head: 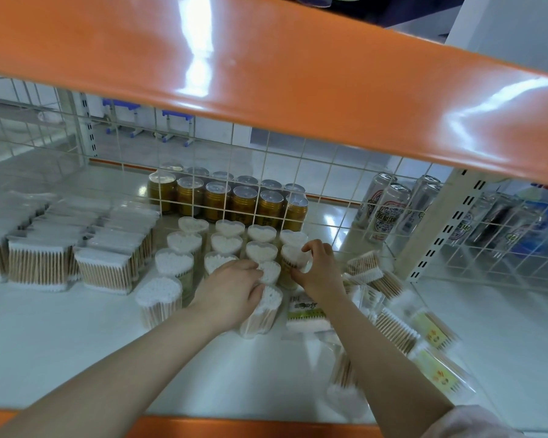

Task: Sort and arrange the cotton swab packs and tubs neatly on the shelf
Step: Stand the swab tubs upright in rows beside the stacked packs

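While the left hand [231,287] is curled over the front clear heart-shaped tub of wooden cotton swabs [261,311], a second such tub [293,263] just behind is pinched by the right hand [318,270]; flat swab packs [393,324] lie scattered to its right.

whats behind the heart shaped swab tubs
A wire mesh panel, and through it two rows of gold cans. The cans' lower parts are hidden behind the tubs, so their bases cannot be seen.
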### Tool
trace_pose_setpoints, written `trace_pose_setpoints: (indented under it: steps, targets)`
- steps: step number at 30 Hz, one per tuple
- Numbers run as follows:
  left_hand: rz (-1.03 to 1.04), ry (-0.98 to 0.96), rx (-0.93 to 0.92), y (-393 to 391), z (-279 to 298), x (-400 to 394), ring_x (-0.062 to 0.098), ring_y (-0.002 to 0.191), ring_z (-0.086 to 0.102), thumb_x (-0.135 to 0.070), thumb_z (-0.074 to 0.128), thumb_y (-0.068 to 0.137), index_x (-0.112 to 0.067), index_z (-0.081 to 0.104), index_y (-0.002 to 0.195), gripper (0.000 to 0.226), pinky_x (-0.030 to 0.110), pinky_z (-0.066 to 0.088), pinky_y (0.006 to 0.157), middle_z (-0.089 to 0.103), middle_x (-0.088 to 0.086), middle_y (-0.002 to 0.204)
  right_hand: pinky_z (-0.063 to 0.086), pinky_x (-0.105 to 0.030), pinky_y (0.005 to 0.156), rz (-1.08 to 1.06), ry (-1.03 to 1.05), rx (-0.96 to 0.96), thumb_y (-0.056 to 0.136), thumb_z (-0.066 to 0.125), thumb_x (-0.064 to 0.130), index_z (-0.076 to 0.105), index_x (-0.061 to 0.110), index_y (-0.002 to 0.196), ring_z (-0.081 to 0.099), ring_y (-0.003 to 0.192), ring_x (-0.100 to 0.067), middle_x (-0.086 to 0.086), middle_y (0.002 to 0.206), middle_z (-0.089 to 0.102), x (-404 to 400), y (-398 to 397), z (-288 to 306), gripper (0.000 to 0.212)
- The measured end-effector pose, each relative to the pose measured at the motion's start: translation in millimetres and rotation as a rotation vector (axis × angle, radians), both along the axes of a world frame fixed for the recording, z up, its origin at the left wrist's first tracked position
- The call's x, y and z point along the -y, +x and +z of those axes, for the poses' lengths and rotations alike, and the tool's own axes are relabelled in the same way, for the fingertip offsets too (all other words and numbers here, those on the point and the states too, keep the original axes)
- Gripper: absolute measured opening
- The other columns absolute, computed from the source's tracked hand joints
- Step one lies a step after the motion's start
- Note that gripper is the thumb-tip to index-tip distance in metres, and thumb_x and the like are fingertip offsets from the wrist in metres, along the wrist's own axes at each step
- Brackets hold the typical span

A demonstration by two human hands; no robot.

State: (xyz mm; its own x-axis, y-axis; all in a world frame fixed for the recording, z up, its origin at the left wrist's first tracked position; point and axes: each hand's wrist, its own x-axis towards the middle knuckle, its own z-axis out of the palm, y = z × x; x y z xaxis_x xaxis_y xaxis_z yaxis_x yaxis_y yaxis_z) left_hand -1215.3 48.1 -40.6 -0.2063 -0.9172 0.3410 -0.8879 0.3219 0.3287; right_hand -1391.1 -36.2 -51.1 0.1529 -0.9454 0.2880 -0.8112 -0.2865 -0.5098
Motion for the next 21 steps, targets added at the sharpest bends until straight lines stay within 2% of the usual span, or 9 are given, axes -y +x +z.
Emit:
trace_pose_setpoints:
  steps: [9, 13, 17, 21]
  targets:
    - [0.001, 0.031, -0.015, -1, 5, -3, 0.026, 0.111, 0.054, -0.051, 0.004, 0.067, -0.004, 0.066, 0.108, 0.088, 0.029, 0.042, 0.094, 0.061, 0.012, 0.116, 0.033, -0.023, 0.071, -0.014, -0.017, 0.012, 0.077, 0.070, 0.021, 0.046, 0.010, 0.112, 0.043, 0.090, -0.014, -0.007, 0.115, 0.047, -3, -1, 0, 0.044]
    - [-0.018, 0.028, 0.030, 0, 5, -3, 0.031, 0.096, 0.061, -0.045, 0.017, 0.074, -0.003, 0.069, 0.097, 0.072, 0.034, 0.048, 0.087, 0.067, 0.014, 0.101, 0.033, -0.022, 0.076, 0.009, -0.017, -0.002, 0.077, 0.071, 0.021, 0.047, 0.010, 0.117, 0.046, 0.100, -0.019, -0.009, 0.119, 0.046, -4, -4, 3, 0.048]
    - [0.014, 0.027, 0.039, -3, 13, -8, 0.025, 0.109, 0.054, -0.043, 0.022, 0.081, -0.014, 0.059, 0.122, 0.063, 0.031, 0.039, 0.094, 0.059, 0.005, 0.120, 0.033, -0.021, 0.076, 0.020, -0.034, 0.004, 0.080, 0.068, 0.021, 0.048, 0.011, 0.118, 0.045, 0.098, -0.014, -0.007, 0.119, 0.045, -8, -13, 9, 0.044]
    - [0.037, 0.022, 0.016, -10, 16, -15, 0.023, 0.115, 0.048, -0.036, 0.033, 0.089, -0.018, 0.054, 0.127, 0.047, 0.031, 0.038, 0.096, 0.053, 0.003, 0.126, 0.034, -0.022, 0.077, -0.019, -0.020, 0.025, 0.080, 0.064, 0.013, 0.052, 0.011, 0.113, 0.051, 0.101, -0.019, -0.006, 0.113, 0.050, -15, -28, 10, 0.034]
